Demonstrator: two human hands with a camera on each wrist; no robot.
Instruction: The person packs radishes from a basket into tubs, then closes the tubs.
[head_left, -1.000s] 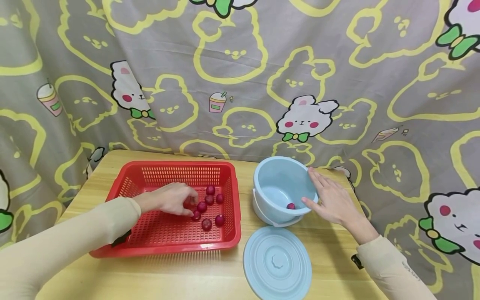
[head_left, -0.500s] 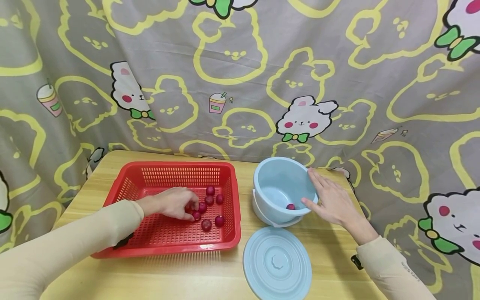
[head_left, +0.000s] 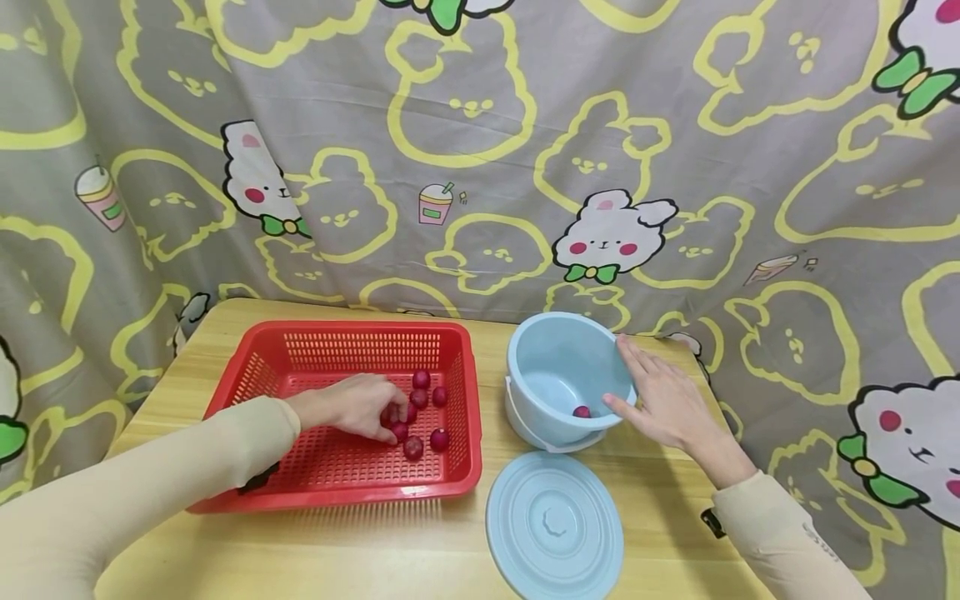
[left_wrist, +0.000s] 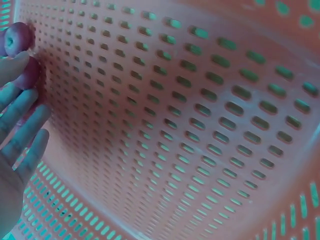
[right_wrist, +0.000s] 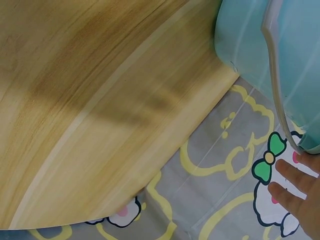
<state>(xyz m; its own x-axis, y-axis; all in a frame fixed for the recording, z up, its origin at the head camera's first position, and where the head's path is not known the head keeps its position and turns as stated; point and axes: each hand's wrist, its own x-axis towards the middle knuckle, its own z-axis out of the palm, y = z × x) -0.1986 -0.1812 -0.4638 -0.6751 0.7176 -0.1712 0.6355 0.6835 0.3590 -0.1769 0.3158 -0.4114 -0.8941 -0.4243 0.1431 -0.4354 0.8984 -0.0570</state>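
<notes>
My left hand is down in the red plastic basket, its fingers bent around small dark red plums. A plum lies at the thumb tip, and another is partly hidden by the fingers. In the left wrist view the thumb lies against a plum, with the fingers spread below. My right hand rests on the rim of a light blue bucket, fingers extended and thumb over the edge. One plum sits inside the bucket.
More plums lie at the basket's right side. A round blue lid lies flat on the wooden table in front of the bucket. A patterned grey curtain hangs behind the table's far edge.
My left hand has shifted slightly right within the basket, and the plums at its fingertips have moved right with it. The right hand and bucket have stayed put.
</notes>
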